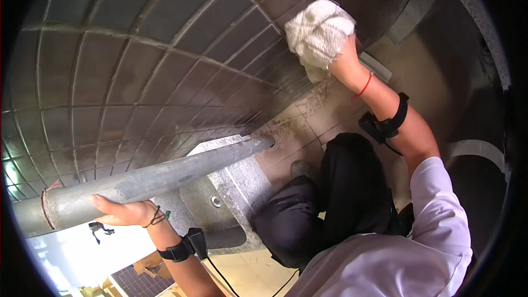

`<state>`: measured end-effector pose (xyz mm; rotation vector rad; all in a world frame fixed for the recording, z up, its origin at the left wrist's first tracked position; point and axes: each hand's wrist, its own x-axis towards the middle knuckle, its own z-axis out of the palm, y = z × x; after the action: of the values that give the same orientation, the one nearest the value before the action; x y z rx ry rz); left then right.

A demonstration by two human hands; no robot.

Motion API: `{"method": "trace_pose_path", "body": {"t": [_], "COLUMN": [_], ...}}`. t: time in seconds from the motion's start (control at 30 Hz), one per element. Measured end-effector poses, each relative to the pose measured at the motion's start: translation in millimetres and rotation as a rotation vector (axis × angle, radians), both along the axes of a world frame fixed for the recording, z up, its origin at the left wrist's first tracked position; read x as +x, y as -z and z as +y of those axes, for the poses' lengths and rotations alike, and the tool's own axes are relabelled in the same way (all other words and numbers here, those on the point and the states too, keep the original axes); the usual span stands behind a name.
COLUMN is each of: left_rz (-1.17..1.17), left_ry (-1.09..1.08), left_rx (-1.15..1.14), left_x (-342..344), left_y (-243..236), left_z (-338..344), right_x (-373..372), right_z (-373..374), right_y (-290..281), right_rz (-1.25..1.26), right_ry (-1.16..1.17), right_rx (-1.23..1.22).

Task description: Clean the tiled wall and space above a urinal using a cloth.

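Note:
My left hand (124,213) is at the thick grey pipe (165,179). Its thumb lies on the near face of the pipe, and the other fingers are partly hidden around its underside. My right hand (345,65) is closed around a crumpled, off-white cloth (318,30). The cloth is bunched up against or close to the dark tiled wall (209,19); I cannot tell whether it touches. Most of my right fingers are covered by its folds.
A grey speckled stone basin (236,179) with a round drain stands beneath the pipe. Beige floor tiles (297,118) with scattered debris run along the wall's foot. My bent knees (352,181) are between my arms. Dark curved shapes with pale edging (478,148) stand at right.

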<state>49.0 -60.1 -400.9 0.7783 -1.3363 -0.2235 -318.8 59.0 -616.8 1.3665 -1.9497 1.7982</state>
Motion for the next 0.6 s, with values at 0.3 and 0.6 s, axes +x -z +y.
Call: {"method": "trace_pose_path", "body": {"t": [0.3,0.6], "left_rz": [-0.023,-0.025], "left_ry": [-0.075,0.012], "left_rx": [-0.020,0.035], "left_x": [-11.0,-2.4], "left_y": [1.2,4.1], "left_z": [2.5,-7.1], "right_x": [17.9,23.9], "right_z": [-17.2,-11.4], "right_y": [29.5,257.5], "right_rz": [-0.124,-0.609], "right_ry": [-0.050,-0.213], "right_rx": [-0.217,0.264]}}
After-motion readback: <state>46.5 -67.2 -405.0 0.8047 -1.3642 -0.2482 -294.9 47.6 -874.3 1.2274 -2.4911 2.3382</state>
